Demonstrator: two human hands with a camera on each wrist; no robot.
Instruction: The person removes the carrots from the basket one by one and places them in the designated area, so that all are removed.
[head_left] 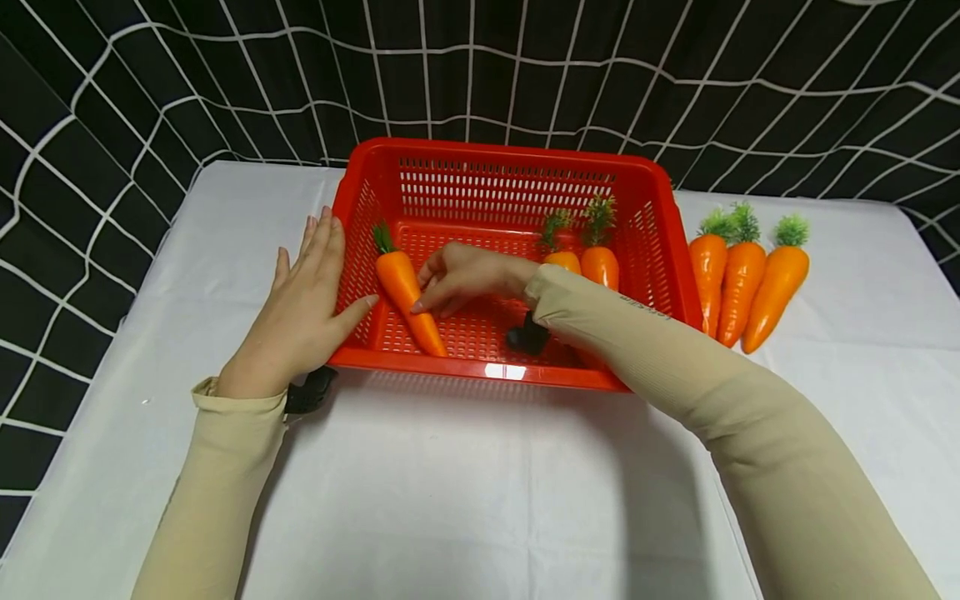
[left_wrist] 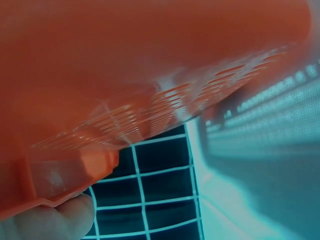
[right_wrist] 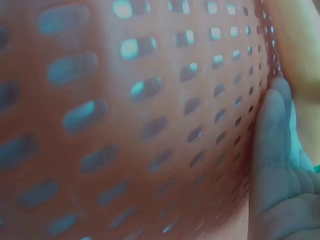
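A red plastic basket (head_left: 517, 374) with slotted walls sits on the table. My left hand (head_left: 300, 308) rests along its left rim, fingers straight and the thumb reaching over the inner side; in the left wrist view, fingertips (left_wrist: 77, 215) touch the rim's corner. Inside, at the left, lies an orange carrot (head_left: 401, 287) with a green top, tip pointing toward me. My right hand (head_left: 472, 273) is beside it, thumb tip on the carrot and the other fingers along its right side. In the right wrist view, straight fingers (right_wrist: 272, 135) lie against the basket's perforated floor.
Two carrots (head_left: 600, 265) with leafy tops lie in the basket's right part, partly hidden by my right forearm. Outside, three more carrots (head_left: 776, 287) lie on the white tablecloth (head_left: 465, 492), close to the right wall. A black curtain with a white grid (head_left: 495, 75) hangs behind.
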